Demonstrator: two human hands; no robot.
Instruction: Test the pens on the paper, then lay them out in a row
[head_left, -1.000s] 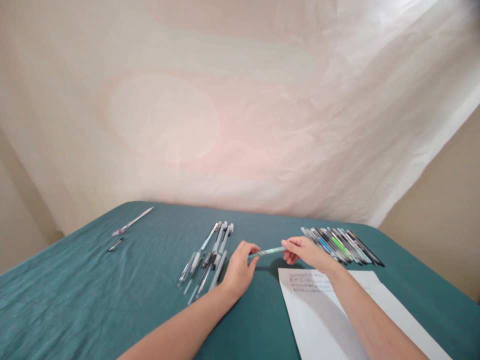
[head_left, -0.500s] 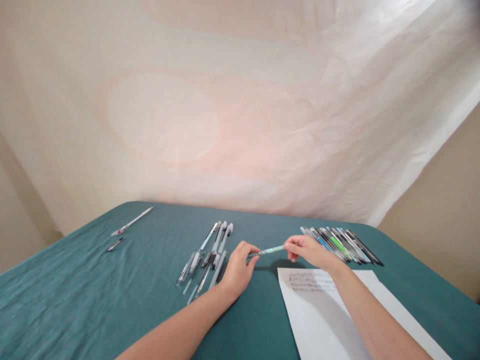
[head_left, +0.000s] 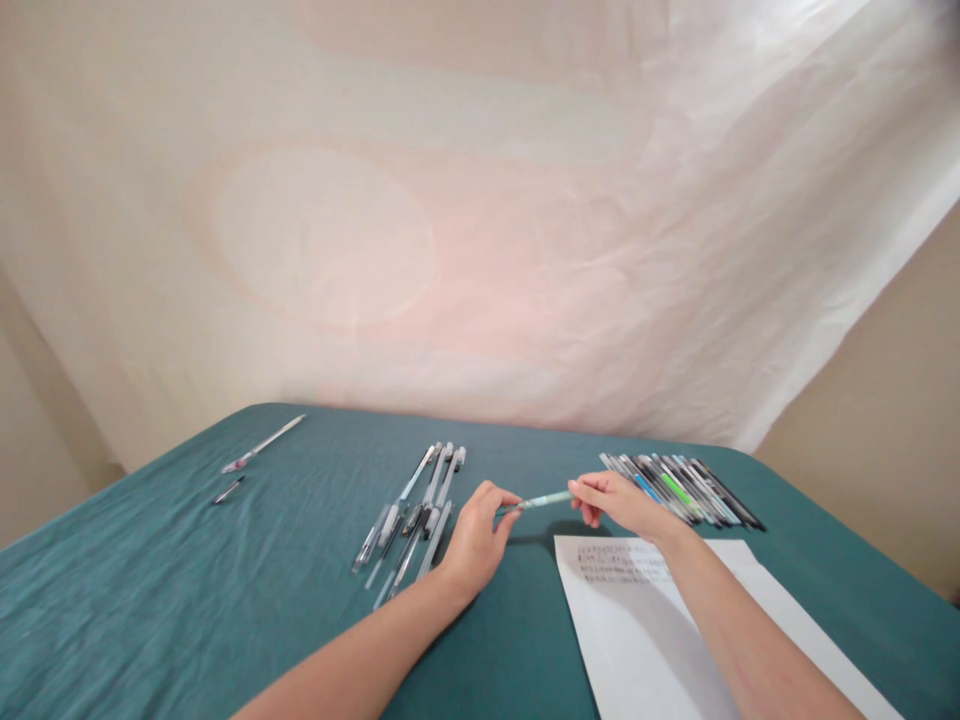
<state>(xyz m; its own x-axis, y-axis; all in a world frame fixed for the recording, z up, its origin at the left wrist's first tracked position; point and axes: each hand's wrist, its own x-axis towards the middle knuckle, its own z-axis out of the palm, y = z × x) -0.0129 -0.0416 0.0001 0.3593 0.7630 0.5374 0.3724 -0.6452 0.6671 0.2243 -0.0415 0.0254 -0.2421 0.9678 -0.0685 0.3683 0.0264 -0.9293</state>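
Observation:
A light green pen (head_left: 546, 500) is held level between my two hands above the table. My left hand (head_left: 481, 530) pinches its left end between thumb and fingertips. The right end sits in the closed fingertips of my right hand (head_left: 609, 499). Beneath my right forearm lies a white sheet of paper (head_left: 630, 640) with several rows of dark handwritten marks near its top edge. Just left of my left hand is a loose group of clear and grey pens (head_left: 411, 535). Past my right hand, a row of pens (head_left: 679, 490) lies side by side, one bright green and one blue among them.
The table has a dark green cloth (head_left: 300, 580), wrinkled at the left. Toward the far left lie a long pale pen (head_left: 264, 444) and a short dark pen piece (head_left: 229, 490). A pale sheet (head_left: 480, 220) hangs behind the table's far edge.
Almost nothing differs. Both hands keep their hold on the green pen, and my right fingers have shifted very slightly on its end.

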